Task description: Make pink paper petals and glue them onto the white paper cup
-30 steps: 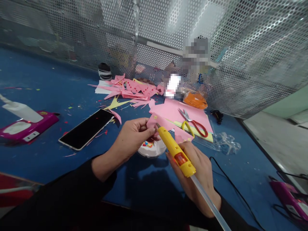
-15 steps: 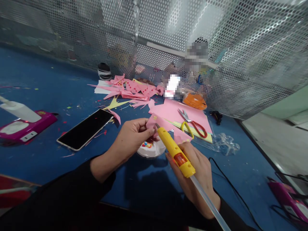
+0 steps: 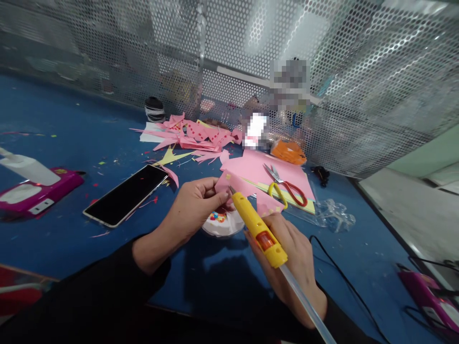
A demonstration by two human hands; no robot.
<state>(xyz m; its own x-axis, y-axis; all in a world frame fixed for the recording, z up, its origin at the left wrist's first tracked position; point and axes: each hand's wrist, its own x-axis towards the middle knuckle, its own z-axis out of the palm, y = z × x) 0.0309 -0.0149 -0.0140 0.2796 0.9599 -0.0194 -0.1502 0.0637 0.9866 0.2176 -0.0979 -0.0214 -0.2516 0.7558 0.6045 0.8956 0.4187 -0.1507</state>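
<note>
My left hand (image 3: 191,208) pinches a cut piece of pink paper (image 3: 236,184) with small pale yellow squares on it. In my right hand (image 3: 292,260) is a yellow hot glue gun (image 3: 256,227), a clear glue stick (image 3: 304,301) jutting from its back end. The gun's metal tip touches or nearly touches the pink paper beside my left fingertips; which, I cannot tell. Below the paper stands a white round dish (image 3: 225,228) holding small colourful bits, partly hidden by my left hand.
Scissors (image 3: 283,184) lie on pink and yellow sheets (image 3: 247,160). Pink scraps (image 3: 201,138) spread along the back. A phone (image 3: 125,196) and purple power strip (image 3: 43,193) are at left. A black cable (image 3: 340,272) runs at right. A perforated metal screen (image 3: 236,38) borders the table.
The view has shifted very slightly. Both hands, the paper and the glue gun keep nearly the same pose.
</note>
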